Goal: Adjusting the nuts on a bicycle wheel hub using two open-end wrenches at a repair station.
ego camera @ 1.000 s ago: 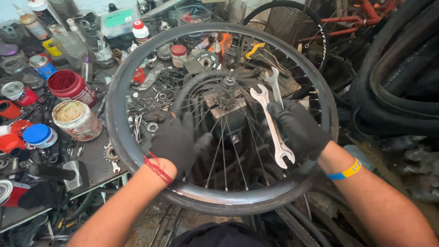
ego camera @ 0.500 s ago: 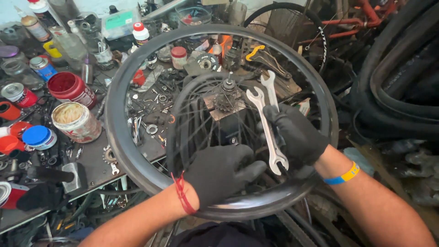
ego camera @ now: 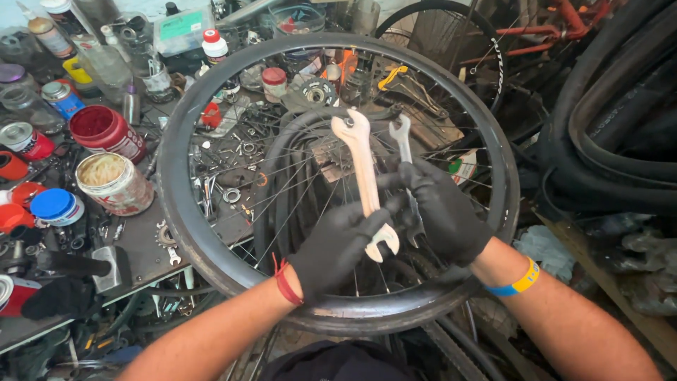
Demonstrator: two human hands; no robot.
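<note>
cluttered workbench w/ cans, bike wheel on it, tires beside.

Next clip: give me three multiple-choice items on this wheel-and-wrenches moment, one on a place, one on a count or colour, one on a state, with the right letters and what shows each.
1. Where do the two wrenches sit?
A. Over the wheel's spokes
B. On the floor
C. Inside the red can

2. What colour are the gloves?
A. White
B. Black
C. Yellow

3. How is the bicycle wheel placed?
A. Hanging from the ceiling
B. Mounted on a bike frame
C. Lying roughly flat over the cluttered workbench

Key: 1 A, the left hand and right hand hold them above the spokes. 2 B, both gloves are black. 3 C, cans and parts show beneath its rim.
</note>
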